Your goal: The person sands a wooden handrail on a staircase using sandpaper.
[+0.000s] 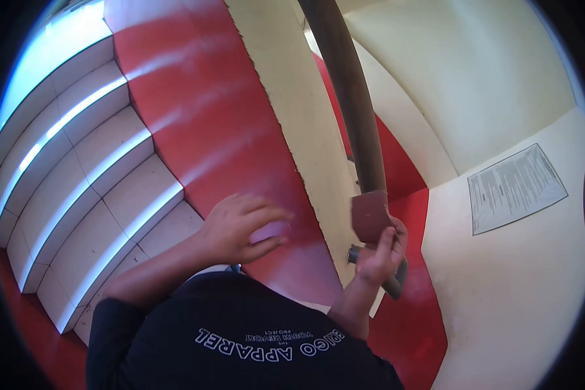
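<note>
Here a piece of sandpaper (369, 218) is being held by the right hand (382, 250) against the lower handrail (361, 130); the left hand (244, 227), spread, is resting on the red wall (201, 110). Steady rubbing strokes are probably being called for next.

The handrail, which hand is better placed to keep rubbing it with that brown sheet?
The right hand. It already pinches the brown sheet against the handrail, near its lower end. The left hand holds nothing and lies spread on the red wall band, apart from the rail.
</note>
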A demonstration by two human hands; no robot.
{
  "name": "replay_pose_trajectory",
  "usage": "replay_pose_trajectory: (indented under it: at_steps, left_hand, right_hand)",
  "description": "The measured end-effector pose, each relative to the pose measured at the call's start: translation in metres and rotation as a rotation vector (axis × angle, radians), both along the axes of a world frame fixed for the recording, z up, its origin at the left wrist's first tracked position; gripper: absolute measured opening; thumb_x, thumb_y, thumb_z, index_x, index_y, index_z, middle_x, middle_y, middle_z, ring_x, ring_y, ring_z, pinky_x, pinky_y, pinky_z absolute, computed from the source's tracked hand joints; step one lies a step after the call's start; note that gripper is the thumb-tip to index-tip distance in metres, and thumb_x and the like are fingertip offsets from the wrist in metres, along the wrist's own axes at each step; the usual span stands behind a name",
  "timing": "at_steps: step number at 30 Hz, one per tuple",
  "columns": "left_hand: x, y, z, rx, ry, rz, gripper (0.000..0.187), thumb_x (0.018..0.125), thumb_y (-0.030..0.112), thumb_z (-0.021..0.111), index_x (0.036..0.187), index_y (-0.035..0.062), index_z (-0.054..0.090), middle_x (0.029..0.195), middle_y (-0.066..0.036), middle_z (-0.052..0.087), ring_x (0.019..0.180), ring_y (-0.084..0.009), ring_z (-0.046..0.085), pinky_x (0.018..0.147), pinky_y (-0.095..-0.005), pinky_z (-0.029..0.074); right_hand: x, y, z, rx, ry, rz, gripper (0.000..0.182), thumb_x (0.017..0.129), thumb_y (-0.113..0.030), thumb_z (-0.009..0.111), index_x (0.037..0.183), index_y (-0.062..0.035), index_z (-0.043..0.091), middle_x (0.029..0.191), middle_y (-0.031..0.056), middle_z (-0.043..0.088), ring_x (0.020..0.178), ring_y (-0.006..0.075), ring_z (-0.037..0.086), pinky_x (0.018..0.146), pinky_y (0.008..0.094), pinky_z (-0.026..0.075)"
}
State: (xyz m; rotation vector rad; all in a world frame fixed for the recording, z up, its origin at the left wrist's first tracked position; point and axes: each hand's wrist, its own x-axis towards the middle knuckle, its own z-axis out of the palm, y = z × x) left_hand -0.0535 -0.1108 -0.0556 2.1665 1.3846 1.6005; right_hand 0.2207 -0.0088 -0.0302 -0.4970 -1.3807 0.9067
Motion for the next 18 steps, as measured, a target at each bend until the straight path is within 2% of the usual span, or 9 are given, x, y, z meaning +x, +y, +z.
replay_pose_trajectory:
  at_steps: [3, 7, 9, 10, 12, 13, 14, 16, 18]
  left_hand:
    - [0.039, 0.045, 0.014, -0.103, -0.353, -0.13, 0.042, 0.083, 0.025, 0.077, 0.12, 0.0109, 0.063, 0.098, -0.009, 0.068, 0.088, -0.0239, 0.066, 0.078, -0.0368, 0.051]
    - [0.087, 0.088, 0.004, -0.55, -0.89, -0.574, 0.04, 0.084, 0.023, 0.078, 0.118, 0.0062, 0.065, 0.094, -0.01, 0.07, 0.086, -0.0204, 0.068, 0.076, -0.0341, 0.053]
    - [0.096, 0.09, 0.003, -0.463, -0.642, -0.435, 0.032, 0.085, 0.021, 0.076, 0.112, 0.0056, 0.068, 0.091, -0.01, 0.07, 0.083, -0.0229, 0.069, 0.074, -0.0336, 0.054]
    - [0.095, 0.092, 0.006, -0.412, -0.517, -0.367, 0.028, 0.086, 0.02, 0.076, 0.109, 0.0052, 0.07, 0.089, -0.01, 0.071, 0.081, -0.0241, 0.069, 0.073, -0.0333, 0.055]
    - [0.08, 0.097, 0.012, 0.037, -0.224, -0.177, 0.021, 0.082, 0.01, 0.073, 0.103, 0.0087, 0.073, 0.094, -0.008, 0.073, 0.089, -0.0249, 0.072, 0.079, -0.0366, 0.056]
    - [0.067, 0.104, 0.01, 0.252, -0.059, -0.059, 0.025, 0.081, 0.008, 0.072, 0.105, 0.0097, 0.073, 0.097, -0.007, 0.073, 0.093, -0.0247, 0.072, 0.083, -0.0378, 0.055]
    - [0.06, 0.11, 0.009, 0.464, 0.102, 0.062, 0.028, 0.08, 0.007, 0.07, 0.107, 0.0108, 0.073, 0.1, -0.007, 0.073, 0.096, -0.0245, 0.072, 0.088, -0.039, 0.055]
    - [0.059, 0.117, 0.014, 0.417, 0.227, 0.19, 0.027, 0.084, 0.008, 0.066, 0.11, 0.0099, 0.072, 0.112, -0.006, 0.072, 0.11, -0.0224, 0.067, 0.099, -0.0455, 0.049]
    - [0.072, 0.125, 0.014, 0.407, 0.392, 0.187, 0.029, 0.088, 0.011, 0.062, 0.115, 0.0107, 0.07, 0.123, -0.005, 0.068, 0.122, -0.0204, 0.061, 0.107, -0.0522, 0.04]
  right_hand:
    - [-0.012, 0.006, -0.005, -0.12, 0.1, 0.038, 0.014, 0.099, -0.004, 0.056, 0.111, 0.0038, 0.06, 0.107, 0.0126, 0.065, 0.102, 0.0182, 0.063, 0.093, 0.0298, 0.049]
    - [0.001, 0.007, -0.008, -0.118, -0.109, -0.048, 0.019, 0.095, -0.004, 0.063, 0.112, 0.0035, 0.062, 0.103, 0.0107, 0.066, 0.095, 0.0168, 0.064, 0.088, 0.0289, 0.049]
    - [0.011, 0.002, -0.005, -0.003, -0.374, -0.218, 0.022, 0.093, -0.005, 0.065, 0.113, 0.0034, 0.063, 0.101, 0.0119, 0.067, 0.093, 0.0186, 0.064, 0.087, 0.0296, 0.05]
    - [0.02, 0.007, -0.005, 0.192, -0.473, -0.334, 0.023, 0.092, -0.005, 0.066, 0.114, 0.0034, 0.064, 0.101, 0.0129, 0.066, 0.093, 0.0199, 0.065, 0.087, 0.0305, 0.05]
    - [0.049, 0.022, -0.004, 0.584, -0.668, -0.565, 0.027, 0.09, -0.005, 0.067, 0.116, 0.0034, 0.064, 0.101, 0.0148, 0.066, 0.092, 0.0227, 0.065, 0.086, 0.0325, 0.05]
    - [0.07, 0.029, -0.014, 0.587, -0.704, -0.706, 0.028, 0.089, -0.005, 0.067, 0.116, 0.0039, 0.064, 0.101, 0.0178, 0.066, 0.093, 0.0278, 0.065, 0.085, 0.0361, 0.051]
    - [0.087, 0.038, -0.021, 0.502, -0.716, -0.795, 0.028, 0.091, -0.007, 0.065, 0.116, 0.0038, 0.064, 0.1, 0.0179, 0.067, 0.093, 0.0271, 0.065, 0.085, 0.0359, 0.051]
    - [0.11, 0.053, -0.036, 0.332, -0.74, -0.957, 0.028, 0.094, -0.011, 0.061, 0.117, 0.0035, 0.064, 0.1, 0.018, 0.068, 0.092, 0.0256, 0.066, 0.084, 0.0355, 0.051]
    - [0.119, 0.066, -0.05, 0.037, -0.692, -0.805, 0.028, 0.098, -0.017, 0.056, 0.116, 0.0033, 0.065, 0.097, 0.0169, 0.069, 0.09, 0.0231, 0.066, 0.083, 0.0335, 0.051]
